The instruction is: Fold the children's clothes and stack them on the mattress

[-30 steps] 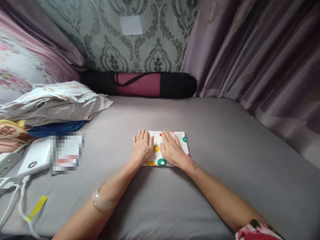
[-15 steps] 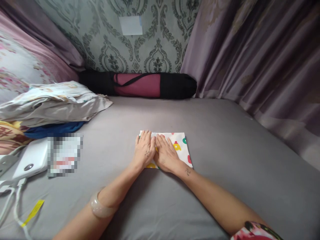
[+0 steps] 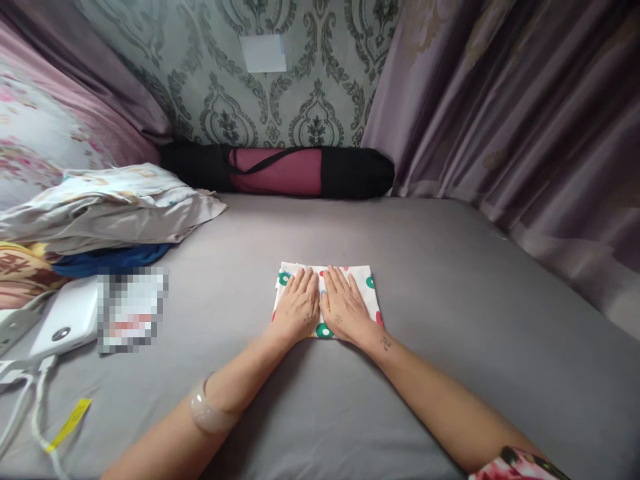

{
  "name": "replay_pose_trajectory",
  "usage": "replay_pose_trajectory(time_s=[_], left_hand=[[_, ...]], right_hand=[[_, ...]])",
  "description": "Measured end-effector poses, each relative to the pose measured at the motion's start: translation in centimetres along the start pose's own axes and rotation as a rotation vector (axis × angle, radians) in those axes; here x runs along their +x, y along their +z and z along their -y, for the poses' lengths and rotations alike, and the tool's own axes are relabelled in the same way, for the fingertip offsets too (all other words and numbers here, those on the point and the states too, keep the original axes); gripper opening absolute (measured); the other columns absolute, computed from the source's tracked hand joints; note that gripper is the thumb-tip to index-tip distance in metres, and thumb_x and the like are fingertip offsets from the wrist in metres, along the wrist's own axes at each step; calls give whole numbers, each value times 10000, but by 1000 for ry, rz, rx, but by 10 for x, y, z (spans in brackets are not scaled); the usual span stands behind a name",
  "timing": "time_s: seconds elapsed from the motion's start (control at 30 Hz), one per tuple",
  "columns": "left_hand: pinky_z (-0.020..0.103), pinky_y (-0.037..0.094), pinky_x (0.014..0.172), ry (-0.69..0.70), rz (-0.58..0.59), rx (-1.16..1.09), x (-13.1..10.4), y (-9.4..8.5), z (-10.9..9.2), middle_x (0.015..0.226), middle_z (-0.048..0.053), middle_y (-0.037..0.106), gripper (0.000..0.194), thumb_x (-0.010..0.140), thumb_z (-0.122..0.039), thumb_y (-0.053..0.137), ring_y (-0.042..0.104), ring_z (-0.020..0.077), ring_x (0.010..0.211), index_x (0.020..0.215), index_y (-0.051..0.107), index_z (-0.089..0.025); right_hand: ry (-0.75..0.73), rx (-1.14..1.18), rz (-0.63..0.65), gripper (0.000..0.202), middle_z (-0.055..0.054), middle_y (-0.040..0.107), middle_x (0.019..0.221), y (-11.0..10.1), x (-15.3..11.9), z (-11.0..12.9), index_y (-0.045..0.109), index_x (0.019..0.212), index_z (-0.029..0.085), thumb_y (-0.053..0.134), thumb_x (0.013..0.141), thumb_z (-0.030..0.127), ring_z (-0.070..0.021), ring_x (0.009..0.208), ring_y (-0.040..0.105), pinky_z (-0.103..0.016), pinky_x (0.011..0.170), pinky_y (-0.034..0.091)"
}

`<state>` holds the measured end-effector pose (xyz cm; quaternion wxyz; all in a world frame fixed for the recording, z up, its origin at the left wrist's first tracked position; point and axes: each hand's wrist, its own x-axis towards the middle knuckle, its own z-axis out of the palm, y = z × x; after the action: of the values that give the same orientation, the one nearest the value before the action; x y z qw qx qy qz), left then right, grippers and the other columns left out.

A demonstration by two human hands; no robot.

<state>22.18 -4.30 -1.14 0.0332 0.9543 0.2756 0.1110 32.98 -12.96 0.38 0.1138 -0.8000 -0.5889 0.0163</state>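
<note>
Spreading beneath the fingers, the grey bed sheet (image 3: pixel 425 247) bore the folded cloth (image 3: pixel 369 299), lying flat right under both palms! The left hand (image 3: pixel 300 303) and right hand (image 3: pixel 344 307) had just slid rightward over it; fingers lay extended, pressing, gripping nothing. Out came the green ring (image 3: pixel 325 331), mostly covered half a second earlier, nearer than the fingers; the cloth looked evenly pinned.

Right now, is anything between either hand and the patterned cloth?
Nothing visible. The left hand and right hand both rest palm-down on the patterned cloth, with no object seen between. The nearest other item, a pixelated one, lies apart to the left on the grey sheet, out of the way.
</note>
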Motion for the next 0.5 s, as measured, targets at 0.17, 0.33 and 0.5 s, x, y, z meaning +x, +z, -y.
replay_pose_trajectory(time_s=[0.17, 0.33, 0.5], left_hand=[[471, 264, 1167, -66, -75, 35, 0, -5, -2, 1529, 173, 345, 517, 985, -332, 289, 263, 294, 1440, 1407, 433, -71], [483, 226, 1176, -121, 17, 53, 1, -4, -2, 1528, 198, 328, 589, 986, -405, 273, 242, 295, 1447, 1435, 386, -40], [484, 236, 1170, -134, 30, 21, 0, -5, 0, 1520, 197, 348, 599, 979, -430, 266, 272, 293, 1437, 1429, 392, -55]], right_hand=[[12, 7, -4, 589, -130, 216, 1581, -5, 1, -6, 297, 1497, 37, 263, 959, 273, -232, 1467, 174, -431, 1201, 118], [97, -22, 5, 606, -147, 205, 1581, -3, -1, -17, 284, 1496, 14, 255, 969, 313, -254, 1472, 142, -450, 1200, 102], [104, -14, 43, 613, -144, 205, 1582, -2, -1, -18, 280, 1497, 13, 242, 973, 327, -257, 1473, 138, -451, 1201, 98]])
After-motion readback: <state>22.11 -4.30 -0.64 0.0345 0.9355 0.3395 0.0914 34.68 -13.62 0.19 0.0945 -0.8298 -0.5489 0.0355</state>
